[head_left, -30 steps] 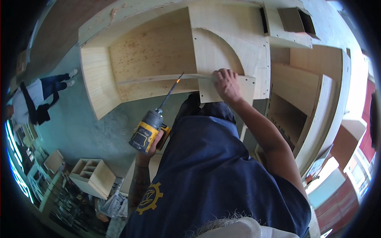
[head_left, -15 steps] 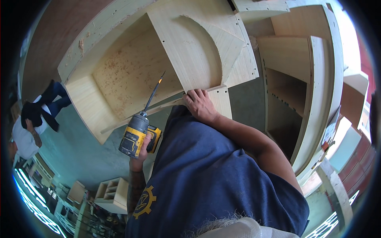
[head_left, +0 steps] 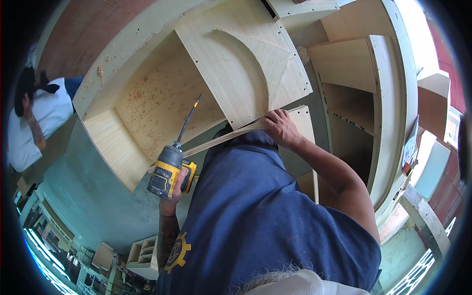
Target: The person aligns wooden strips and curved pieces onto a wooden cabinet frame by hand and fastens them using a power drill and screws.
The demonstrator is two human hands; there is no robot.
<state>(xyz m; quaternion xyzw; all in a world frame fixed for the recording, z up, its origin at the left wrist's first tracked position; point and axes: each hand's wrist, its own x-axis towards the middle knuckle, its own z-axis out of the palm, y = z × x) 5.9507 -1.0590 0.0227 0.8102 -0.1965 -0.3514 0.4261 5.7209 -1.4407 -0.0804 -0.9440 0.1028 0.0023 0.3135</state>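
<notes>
My left hand (head_left: pixel 176 191) is wrapped round the handle of a yellow and black cordless drill (head_left: pixel 167 169). A long thin bit (head_left: pixel 188 118) points up and away from it, over the open box of a pale plywood cabinet (head_left: pixel 105 135), its tip touching nothing that I can make out. My right hand (head_left: pixel 284 129) is closed over the edge of a narrow wooden board (head_left: pixel 221 139), which runs along the cabinet's near side. Its fingertips are curled over the board and partly hidden. Beyond it lies a plywood panel with a curved cut-out (head_left: pixel 231 73).
Sawdust (head_left: pixel 162 88) lies inside the box. To the right stands another plywood cabinet (head_left: pixel 344 64) with open shelves. A person in a white shirt (head_left: pixel 42 125) is at the far left. A small compartmented wooden unit (head_left: pixel 143 255) stands on the floor lower left.
My right hand has moved to the right, and the board under it has shifted right too. The drill stays nearly where it was. The person at the left appears closer and lower.
</notes>
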